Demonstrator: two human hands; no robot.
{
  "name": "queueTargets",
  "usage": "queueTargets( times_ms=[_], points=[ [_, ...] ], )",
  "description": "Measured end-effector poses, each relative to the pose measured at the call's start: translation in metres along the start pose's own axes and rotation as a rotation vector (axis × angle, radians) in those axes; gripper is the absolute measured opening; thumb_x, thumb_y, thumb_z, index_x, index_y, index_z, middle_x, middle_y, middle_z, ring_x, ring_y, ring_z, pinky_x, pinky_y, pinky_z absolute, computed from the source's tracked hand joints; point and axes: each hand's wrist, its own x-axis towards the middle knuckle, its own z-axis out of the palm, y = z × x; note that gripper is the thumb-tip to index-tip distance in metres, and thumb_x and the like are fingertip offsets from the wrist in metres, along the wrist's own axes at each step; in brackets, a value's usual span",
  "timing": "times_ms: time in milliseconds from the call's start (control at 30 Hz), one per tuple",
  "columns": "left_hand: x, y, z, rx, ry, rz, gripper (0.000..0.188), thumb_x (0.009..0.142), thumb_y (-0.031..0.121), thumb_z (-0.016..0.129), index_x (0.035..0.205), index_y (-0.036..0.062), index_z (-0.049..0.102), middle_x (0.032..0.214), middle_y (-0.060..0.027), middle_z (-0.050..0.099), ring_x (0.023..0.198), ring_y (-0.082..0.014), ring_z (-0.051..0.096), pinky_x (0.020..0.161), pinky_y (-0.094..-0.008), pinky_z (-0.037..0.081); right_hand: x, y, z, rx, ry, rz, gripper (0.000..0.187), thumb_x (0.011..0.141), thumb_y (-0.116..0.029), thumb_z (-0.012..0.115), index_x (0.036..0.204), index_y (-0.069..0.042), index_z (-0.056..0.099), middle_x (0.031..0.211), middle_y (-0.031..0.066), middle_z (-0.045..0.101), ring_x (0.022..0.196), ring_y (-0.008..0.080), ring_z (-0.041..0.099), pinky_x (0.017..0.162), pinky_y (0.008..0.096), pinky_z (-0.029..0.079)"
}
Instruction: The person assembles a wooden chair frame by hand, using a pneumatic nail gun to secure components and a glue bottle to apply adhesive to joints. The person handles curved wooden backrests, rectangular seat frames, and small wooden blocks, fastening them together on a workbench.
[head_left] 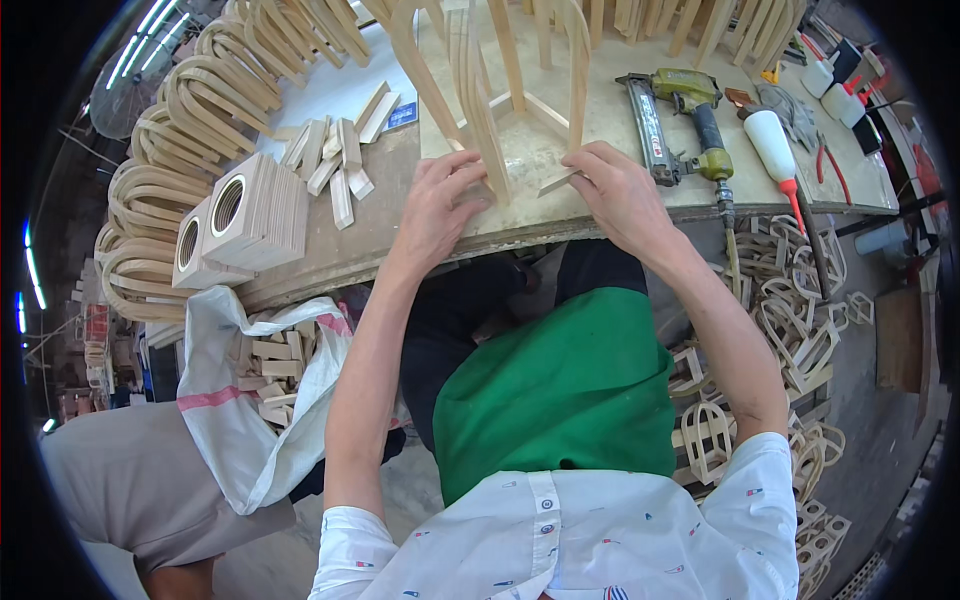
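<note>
A pale bentwood frame (579, 85) stands on the workbench in front of me, its legs joined low down by short crosspieces. My left hand (438, 208) is closed around the foot of the layered bentwood strips (482, 110) at its near left side, thumb and fingers pinching there. Between the thumb and fingers of my right hand (622, 198) is a short wooden slat (558, 182), held low beside the frame's right leg. My fingers partly hide both gripped ends. The nail gun (690, 115), green and black with a hose, lies just right of my right hand.
Loose wooden slats (335, 160) and two blocks with round holes (255, 220) lie left. Bent hoops (160, 180) line the left edge. A glue bottle (770, 145) and red pliers (830, 165) lie right. A white sack (225, 400) of offcuts stands below, beside another person.
</note>
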Motion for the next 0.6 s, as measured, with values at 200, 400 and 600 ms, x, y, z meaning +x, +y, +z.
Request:
queueTargets(
  times_ms=[200, 400, 600],
  points=[
    [0.01, -0.004, 0.001, -0.019, -0.056, 0.063, 0.034, 0.073, 0.009, 0.074, 0.107, 0.0068, 0.069, 0.117, -0.0065, 0.062, 0.105, -0.0286, 0.052, 0.091, -0.0384, 0.046, 0.001, -0.002, 0.003, 0.007, -0.016, -0.008, 0.016, 0.085, -0.006, 0.063, 0.1, -0.001, 0.063, 0.099, 0.0132, 0.062, 0.091, 0.0341, 0.062, 0.078, 0.0403, 0.05],
    [0.016, -0.015, 0.003, -0.032, -0.064, 0.139, 0.031, 0.07, 0.012, 0.076, 0.1, 0.0069, 0.072, 0.106, -0.0054, 0.066, 0.1, -0.0286, 0.053, 0.089, -0.0384, 0.047, 0.005, -0.003, 0.008, 0.002, -0.028, -0.023, 0.016, 0.084, -0.006, 0.063, 0.099, 0.0, 0.063, 0.097, 0.0138, 0.062, 0.091, 0.0349, 0.062, 0.077, 0.0415, 0.05],
    [0.019, -0.012, -0.001, 0.037, -0.094, 0.171, 0.034, 0.071, 0.012, 0.075, 0.105, 0.0115, 0.072, 0.109, -0.0023, 0.066, 0.105, -0.0256, 0.052, 0.095, -0.0374, 0.042, 0.01, -0.001, 0.014, -0.029, -0.056, -0.006, 0.015, 0.085, -0.007, 0.062, 0.098, 0.0, 0.064, 0.095, 0.0137, 0.062, 0.09, 0.0353, 0.062, 0.078, 0.0419, 0.05]
  ],
)
